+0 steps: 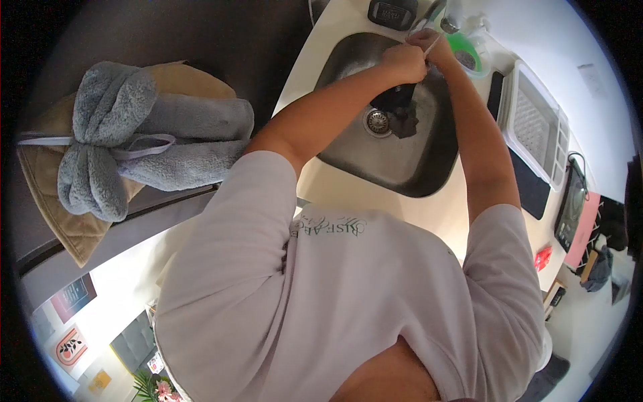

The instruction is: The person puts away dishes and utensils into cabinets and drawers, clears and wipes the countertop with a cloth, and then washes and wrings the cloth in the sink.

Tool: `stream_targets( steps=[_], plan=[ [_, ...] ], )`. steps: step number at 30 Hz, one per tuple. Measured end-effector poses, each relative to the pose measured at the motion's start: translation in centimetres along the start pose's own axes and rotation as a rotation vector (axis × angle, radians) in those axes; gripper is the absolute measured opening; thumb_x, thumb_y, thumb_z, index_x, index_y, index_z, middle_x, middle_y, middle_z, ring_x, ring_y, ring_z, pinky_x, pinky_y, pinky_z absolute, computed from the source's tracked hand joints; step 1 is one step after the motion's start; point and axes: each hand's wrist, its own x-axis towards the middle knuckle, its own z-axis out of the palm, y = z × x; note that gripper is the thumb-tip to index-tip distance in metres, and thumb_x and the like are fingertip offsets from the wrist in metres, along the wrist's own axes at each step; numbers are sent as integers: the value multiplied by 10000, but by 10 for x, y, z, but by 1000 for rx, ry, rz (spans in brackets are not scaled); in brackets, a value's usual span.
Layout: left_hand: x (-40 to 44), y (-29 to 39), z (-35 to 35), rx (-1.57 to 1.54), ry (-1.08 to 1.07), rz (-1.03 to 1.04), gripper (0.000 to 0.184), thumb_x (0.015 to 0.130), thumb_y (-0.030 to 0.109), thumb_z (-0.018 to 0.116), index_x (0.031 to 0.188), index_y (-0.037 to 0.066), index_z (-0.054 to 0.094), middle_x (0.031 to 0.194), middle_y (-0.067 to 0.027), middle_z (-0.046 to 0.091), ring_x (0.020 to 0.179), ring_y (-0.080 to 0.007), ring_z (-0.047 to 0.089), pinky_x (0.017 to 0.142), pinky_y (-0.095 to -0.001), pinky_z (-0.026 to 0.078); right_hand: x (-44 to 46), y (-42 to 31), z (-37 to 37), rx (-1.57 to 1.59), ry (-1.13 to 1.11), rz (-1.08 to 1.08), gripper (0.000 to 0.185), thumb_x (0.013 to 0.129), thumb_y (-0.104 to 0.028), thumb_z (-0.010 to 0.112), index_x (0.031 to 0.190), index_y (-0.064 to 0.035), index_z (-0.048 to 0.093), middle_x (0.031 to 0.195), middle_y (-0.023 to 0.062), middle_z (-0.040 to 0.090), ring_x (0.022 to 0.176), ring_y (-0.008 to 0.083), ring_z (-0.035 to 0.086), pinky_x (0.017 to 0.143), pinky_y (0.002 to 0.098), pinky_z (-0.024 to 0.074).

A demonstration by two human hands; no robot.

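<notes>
Over the far edge of the steel sink (pixel 418 157), my left hand (pixel 405 63) and my right hand (pixel 431 47) are close together, near the faucet (pixel 452 20). Both have curled fingers. A thin pale strip (pixel 434 44) shows at my right hand's fingers; what each hand grips is too small to make out. Just below my left hand, a black object (pixel 395 98) is in the sink, beside the round drain (pixel 378 122). Whether it hangs from my left hand is unclear. A dark wet patch or shadow lies right of the drain.
A green-rimmed container (pixel 465 55) stands right of the faucet. Behind the sink is a black box-like item (pixel 392 13). A white dish rack (pixel 534 127) is at the right. Grey towels (pixel 194 141) hang at the left over a brown quilted cloth (pixel 50 181).
</notes>
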Motion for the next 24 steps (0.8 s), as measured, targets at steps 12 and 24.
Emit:
stream_targets(
  steps=[12, 24],
  plan=[
    [-51, -68, 2, -1639, 1, -528, 461, 861, 374, 592, 1140, 9, 548, 1110, -136, 585, 1066, -267, 543, 934, -433, 438, -137, -59, 48, 1269, 19, 801, 489, 798, -433, 673, 1080, -41, 599, 970, 88, 641, 848, 231, 622, 783, 376, 482],
    [-127, -20, 53, -2245, -79, -597, 478, 863, 476, 551, 1046, 35, 578, 1043, -125, 614, 969, -274, 596, 883, -430, 463, -156, -100, 93, 1636, 329, 725, 339, 795, -229, 700, 989, 21, 579, 857, 105, 602, 734, 218, 611, 687, 347, 501]
  ],
)
